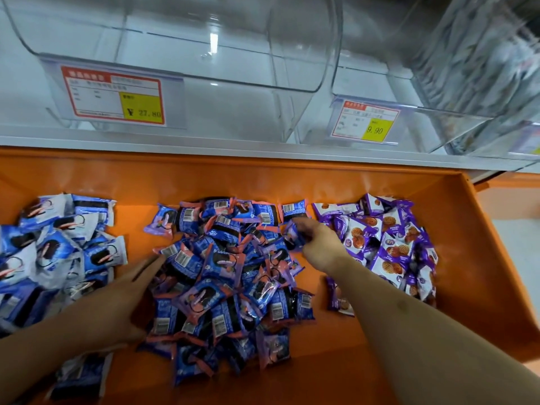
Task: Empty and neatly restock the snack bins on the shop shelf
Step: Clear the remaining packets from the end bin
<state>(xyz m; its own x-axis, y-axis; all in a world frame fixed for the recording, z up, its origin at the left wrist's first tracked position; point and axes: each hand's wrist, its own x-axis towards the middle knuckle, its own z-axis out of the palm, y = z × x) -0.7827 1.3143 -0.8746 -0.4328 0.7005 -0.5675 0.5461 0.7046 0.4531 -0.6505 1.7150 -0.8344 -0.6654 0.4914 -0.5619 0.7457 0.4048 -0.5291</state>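
Orange tray [380, 182] below two clear, empty bins [187, 54] carries three heaps. Left hand [117, 302], fingers straight and together, presses the middle heap's [228, 273] left edge; right hand [318, 244] apparently pinches one blue packet [295, 235]. Packets look light, crinkly, slippery, lying every way; take them by the sealed ends.

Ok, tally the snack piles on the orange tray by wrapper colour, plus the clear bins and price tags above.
Blue-and-white wrapper piles: 1
Blue-and-pink wrapper piles: 1
Purple waffle-snack piles: 1
Clear bins, all empty: 2
Price tags: 2
Total: 7
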